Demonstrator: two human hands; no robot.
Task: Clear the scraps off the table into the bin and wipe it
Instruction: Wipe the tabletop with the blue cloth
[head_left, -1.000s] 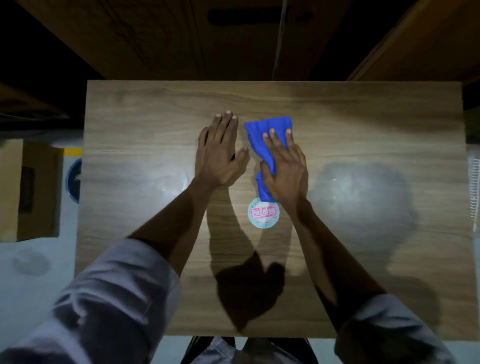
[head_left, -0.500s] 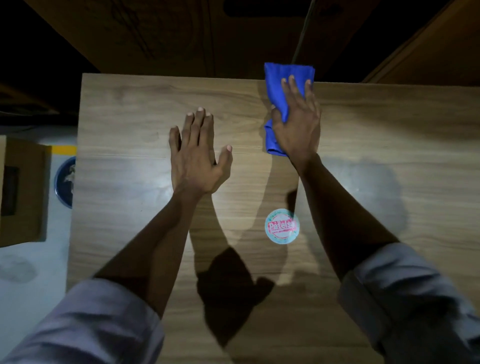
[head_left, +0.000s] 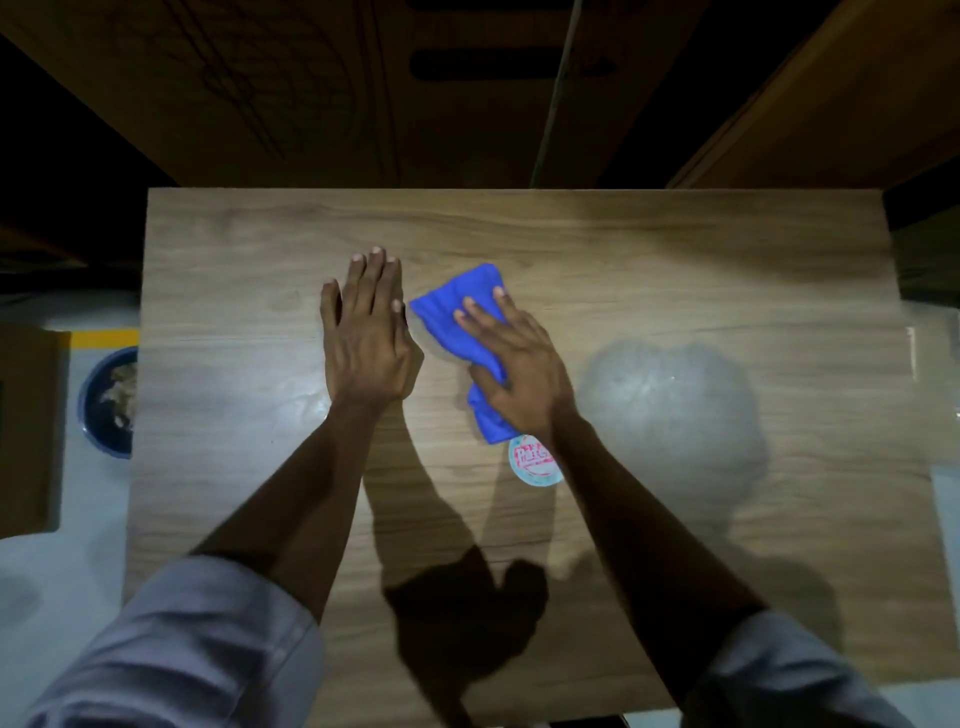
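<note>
left hand (head_left: 370, 340): flat, palm down on table (head_left: 675, 270), grip empty | right hand (head_left: 514, 358): grip pressing blue cloth (head_left: 457, 317)

table (head_left: 675, 260) bare right, sticker (head_left: 535, 462) centre

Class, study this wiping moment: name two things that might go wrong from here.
1. The right hand presses the blue cloth right beside the round pink-and-white sticker; a stroke may snag its edge.
2. The left hand lies flat beside the cloth, possibly blocking strokes there.
</note>
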